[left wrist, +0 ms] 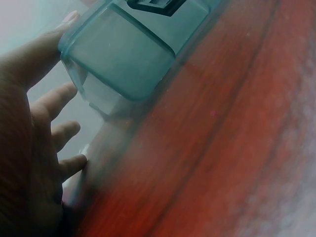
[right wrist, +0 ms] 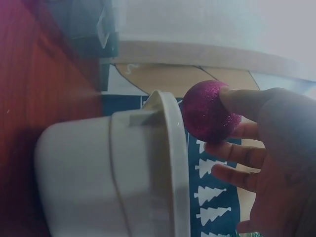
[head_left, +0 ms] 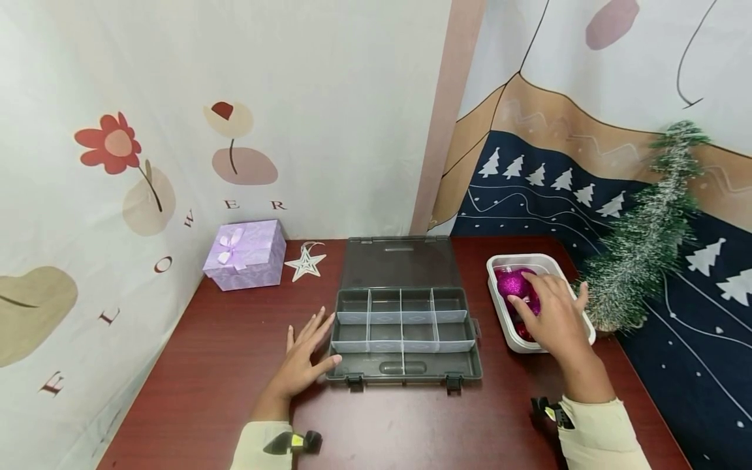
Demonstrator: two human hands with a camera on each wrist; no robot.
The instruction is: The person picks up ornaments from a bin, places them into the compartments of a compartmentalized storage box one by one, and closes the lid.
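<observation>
Between thumb and fingers, my right hand (head_left: pixel 555 313) pinches a glittery magenta bauble (right wrist: pixel 206 111). In the right wrist view the bauble is just above the rim of a white plastic tub (head_left: pixel 496 307). More magenta and red shiny ornaments (head_left: pixel 525 331) lie inside the tub, partly hidden by the hand. With fingers spread, my left hand (head_left: pixel 302 359) rests at the left side of a dark translucent compartment box (head_left: pixel 405 365). Its thumb touches the box's near left corner. The box's lid lies back, and its divided compartments show no contents.
A lilac gift box (head_left: pixel 252 254) with a bow and a white star ornament (head_left: pixel 305 262) stand at the back left. A frosted artificial tree (head_left: pixel 640 254) rises right behind the tub. Printed curtains (head_left: pixel 352 117) back the reddish-brown table (head_left: pixel 223 391).
</observation>
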